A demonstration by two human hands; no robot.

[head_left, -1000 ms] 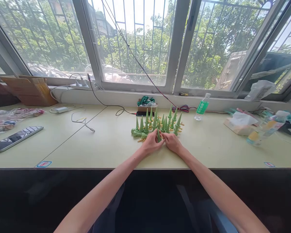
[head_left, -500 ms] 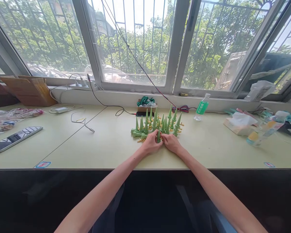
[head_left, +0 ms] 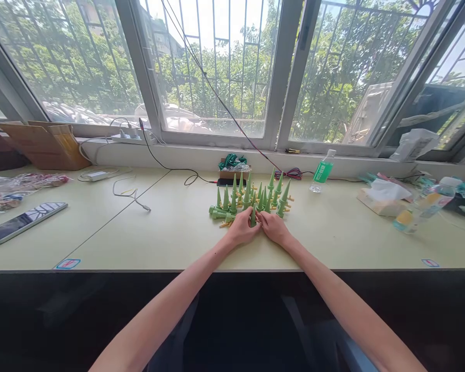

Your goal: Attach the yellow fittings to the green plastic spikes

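My left hand (head_left: pixel 243 227) is closed around a green plastic watering spike (head_left: pixel 253 217), its pointed end up, just above the tabletop. Against the right side of that spike, my right hand (head_left: pixel 274 227) has its fingers pinched together; what lies between them is too small and covered to make out. Right behind both hands stand several more green spikes (head_left: pixel 247 194) with points up and small yellow valves sticking out sideways. A few green pieces (head_left: pixel 219 213) lie on their sides left of my left hand.
Behind the spikes are a black phone (head_left: pixel 232 182) and a small box (head_left: pixel 234 174) of green bits. A bottle (head_left: pixel 322 173) stands to the right, then a tissue box (head_left: pixel 383 201) and another bottle (head_left: pixel 406 219). Leftward lie a cable (head_left: pixel 134 195) and a large phone (head_left: pixel 25 223).
The right hand's fingers have shifted very slightly beside the held spike. My left hand keeps the same grip, and the standing spikes have not moved.
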